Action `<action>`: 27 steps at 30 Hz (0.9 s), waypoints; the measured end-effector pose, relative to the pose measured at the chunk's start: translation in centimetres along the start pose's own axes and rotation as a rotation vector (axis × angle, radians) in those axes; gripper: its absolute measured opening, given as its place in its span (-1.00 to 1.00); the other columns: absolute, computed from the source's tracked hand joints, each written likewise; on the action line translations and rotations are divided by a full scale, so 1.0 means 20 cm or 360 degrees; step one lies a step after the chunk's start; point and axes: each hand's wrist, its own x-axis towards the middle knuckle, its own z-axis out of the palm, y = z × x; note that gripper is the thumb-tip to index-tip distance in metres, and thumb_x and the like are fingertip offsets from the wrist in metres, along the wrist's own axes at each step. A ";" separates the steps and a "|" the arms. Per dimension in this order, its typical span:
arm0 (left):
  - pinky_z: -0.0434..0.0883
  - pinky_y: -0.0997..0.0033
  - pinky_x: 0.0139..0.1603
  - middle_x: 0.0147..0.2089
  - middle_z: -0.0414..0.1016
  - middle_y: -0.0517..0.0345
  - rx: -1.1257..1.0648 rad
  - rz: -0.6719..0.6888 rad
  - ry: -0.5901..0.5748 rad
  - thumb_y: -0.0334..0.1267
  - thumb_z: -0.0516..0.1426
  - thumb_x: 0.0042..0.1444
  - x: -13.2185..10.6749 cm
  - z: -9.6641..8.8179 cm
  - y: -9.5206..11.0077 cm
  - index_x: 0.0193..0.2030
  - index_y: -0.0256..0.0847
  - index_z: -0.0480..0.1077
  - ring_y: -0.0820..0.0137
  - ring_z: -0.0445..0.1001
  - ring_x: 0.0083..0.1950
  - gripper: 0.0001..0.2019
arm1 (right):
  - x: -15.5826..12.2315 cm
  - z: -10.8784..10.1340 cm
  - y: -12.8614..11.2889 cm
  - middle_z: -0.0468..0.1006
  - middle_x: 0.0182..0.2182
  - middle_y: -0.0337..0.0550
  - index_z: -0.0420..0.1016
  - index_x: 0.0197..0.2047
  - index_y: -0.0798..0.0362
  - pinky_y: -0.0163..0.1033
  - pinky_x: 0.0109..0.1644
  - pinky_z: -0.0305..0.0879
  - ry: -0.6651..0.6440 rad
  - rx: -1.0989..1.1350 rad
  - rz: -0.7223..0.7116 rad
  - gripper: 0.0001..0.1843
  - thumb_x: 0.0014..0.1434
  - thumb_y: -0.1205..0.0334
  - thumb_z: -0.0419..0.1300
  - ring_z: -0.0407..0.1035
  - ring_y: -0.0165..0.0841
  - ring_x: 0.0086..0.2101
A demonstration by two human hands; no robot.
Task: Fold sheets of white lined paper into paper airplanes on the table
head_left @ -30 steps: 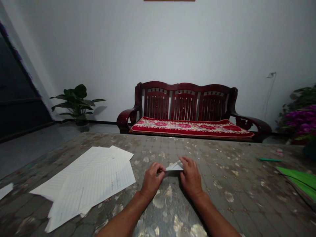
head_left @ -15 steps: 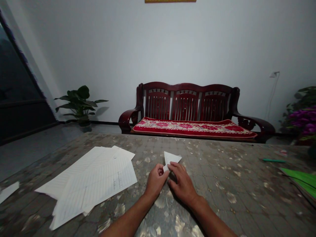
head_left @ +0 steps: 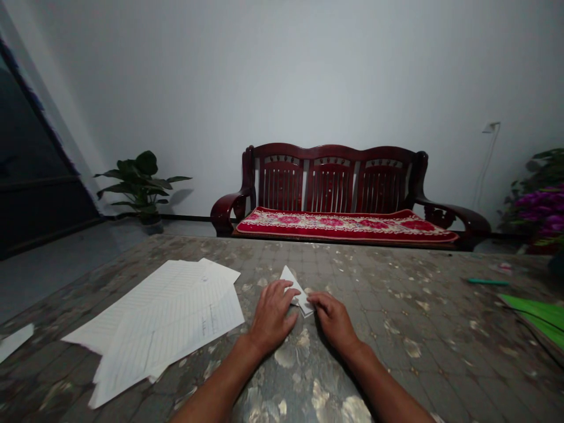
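Note:
A small piece of folded white paper (head_left: 303, 301) lies on the patterned table in front of me, its pointed end (head_left: 287, 274) facing away. My left hand (head_left: 274, 311) rests over its left side, fingers spread and touching the paper, thumb apart. On the other side, my right hand (head_left: 332, 317) has its fingers curled together at the paper's right edge, seemingly pinching it. Part of the paper is hidden under the left fingers.
Several lined sheets (head_left: 176, 317) lie left, with a paper scrap (head_left: 16, 339) at the far left. Rightward are a green pen (head_left: 488, 282) and a bright green folder or sheet (head_left: 535, 317) with a dark cord. Behind the table (head_left: 396, 352) stands a wooden bench (head_left: 330, 182).
The paper has turned, its point now leaning left. My left hand has opened from a pinch and laid its fingers over the paper; my right hand has shifted slightly right and closed at its edge.

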 end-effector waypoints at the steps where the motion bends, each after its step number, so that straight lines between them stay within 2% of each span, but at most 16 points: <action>1: 0.16 0.04 0.30 0.17 0.39 0.06 -0.0002 -0.0023 -0.0047 -0.45 0.15 -0.02 0.00 0.01 -0.02 0.06 -0.07 0.39 0.15 0.24 0.26 -0.54 | 0.00 -0.01 0.00 0.60 -0.19 -0.10 0.57 -0.20 -0.01 -0.12 0.06 0.36 0.0030 -0.0037 0.0026 -0.65 0.13 0.40 -0.01 0.47 -0.28 -0.12; 3: 0.18 0.01 0.30 0.19 0.38 0.02 0.0001 -0.0138 -0.0105 -0.47 0.12 -0.01 0.01 0.04 -0.06 0.10 -0.11 0.37 0.15 0.24 0.27 -0.51 | 0.00 -0.02 0.00 0.59 -0.17 -0.09 0.55 -0.16 0.01 -0.12 0.08 0.34 0.0044 -0.0124 0.0077 -0.63 0.07 0.42 0.00 0.45 -0.27 -0.10; 6: 0.23 0.03 0.28 0.19 0.38 -0.05 -0.0033 -0.0264 -0.0158 -0.52 0.06 -0.02 0.04 0.07 -0.13 0.11 -0.19 0.36 0.16 0.27 0.25 -0.50 | 0.00 -0.02 -0.02 0.55 -0.06 -0.06 0.51 -0.04 0.04 -0.12 0.15 0.26 -0.0063 -0.0256 0.0077 -0.54 -0.03 0.44 0.07 0.39 -0.24 -0.01; 9: 0.22 0.09 0.33 0.21 0.38 -0.04 -0.0126 -0.0158 -0.0222 -0.55 0.03 -0.06 0.09 0.08 -0.19 0.13 -0.21 0.35 0.22 0.28 0.27 -0.45 | 0.00 -0.02 -0.04 0.51 0.03 -0.04 0.47 0.06 0.04 -0.12 0.19 0.20 -0.0177 -0.0412 0.0030 -0.47 -0.03 0.42 0.12 0.34 -0.22 0.04; 12: 0.17 0.10 0.38 0.24 0.39 -0.02 -0.0170 0.0043 -0.0350 -0.54 0.03 -0.03 0.12 0.08 -0.23 0.17 -0.21 0.34 0.24 0.26 0.31 -0.44 | 0.01 -0.01 -0.07 0.51 0.02 -0.06 0.46 0.07 0.02 -0.14 0.14 0.21 -0.0246 -0.0557 0.0048 -0.49 0.01 0.39 0.15 0.34 -0.22 0.01; 15: 0.19 0.11 0.37 0.22 0.42 -0.01 -0.0153 0.0146 -0.0483 -0.49 0.05 0.05 0.12 0.08 -0.24 0.17 -0.20 0.36 0.24 0.30 0.29 -0.50 | 0.01 -0.02 -0.09 0.55 -0.08 -0.09 0.50 0.00 0.01 -0.19 0.07 0.23 -0.0283 -0.0648 0.0087 -0.63 0.11 0.35 0.15 0.36 -0.24 -0.06; 18: 0.27 0.17 0.30 0.16 0.47 0.00 -0.0161 0.0159 -0.0512 -0.41 0.10 0.13 0.10 0.07 -0.23 0.13 -0.20 0.38 0.25 0.37 0.22 -0.60 | 0.02 -0.02 -0.10 0.58 -0.18 -0.13 0.56 -0.12 -0.01 -0.23 0.00 0.23 -0.0253 -0.0695 0.0170 -0.76 0.21 0.30 0.09 0.38 -0.25 -0.11; 22: 0.30 0.16 0.23 0.13 0.49 0.05 -0.0185 0.0187 -0.0459 -0.30 0.21 0.14 0.08 0.06 -0.19 0.12 -0.15 0.38 0.23 0.40 0.17 -0.62 | 0.04 -0.03 -0.08 0.58 -0.26 -0.15 0.57 -0.22 -0.01 -0.26 -0.07 0.21 -0.0196 -0.0674 0.0290 -0.76 0.22 0.28 0.06 0.39 -0.26 -0.17; 27: 0.30 0.18 0.20 0.11 0.50 0.07 -0.0222 0.0205 -0.0421 -0.33 0.22 0.15 0.08 0.07 -0.16 0.12 -0.13 0.34 0.24 0.41 0.15 -0.61 | 0.05 -0.04 -0.05 0.56 -0.34 -0.18 0.52 -0.31 0.01 -0.30 -0.19 0.20 -0.0135 -0.0470 0.0401 -0.75 0.20 0.22 0.01 0.42 -0.31 -0.27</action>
